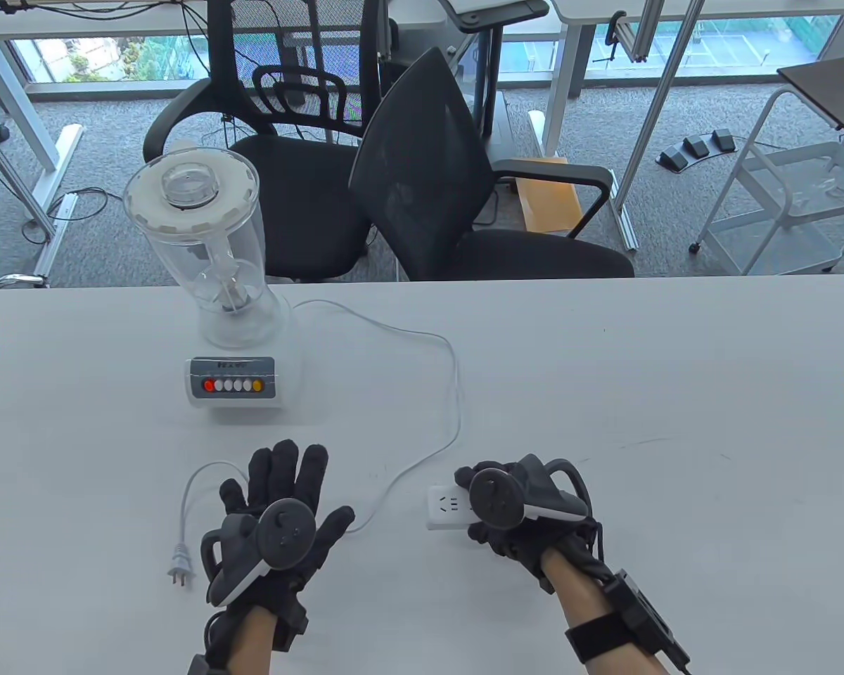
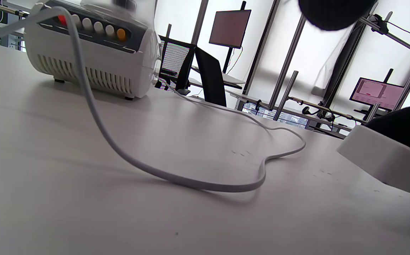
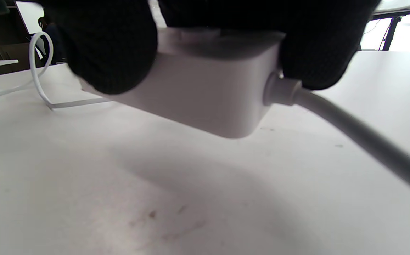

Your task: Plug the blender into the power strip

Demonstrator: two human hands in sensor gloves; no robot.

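A clear-jar blender [image 1: 214, 281] on a white base with a row of buttons stands on the white table at the back left; its base shows in the left wrist view [image 2: 84, 53]. Its white cord [image 1: 454, 380] loops across the table to a plug [image 1: 181, 562] lying at the front left. My left hand [image 1: 281, 506] lies flat and open on the table just right of the plug, over the cord. My right hand [image 1: 513, 506] grips the white power strip [image 1: 448, 508]; in the right wrist view the strip [image 3: 205, 88] is tilted, one end off the table, fingers [image 3: 109, 53] around it.
Two black office chairs [image 1: 422, 190] stand behind the table's far edge. The power strip's own grey cable [image 3: 360, 134] runs off to the right. The white table [image 1: 675, 394] stretches right of the hands.
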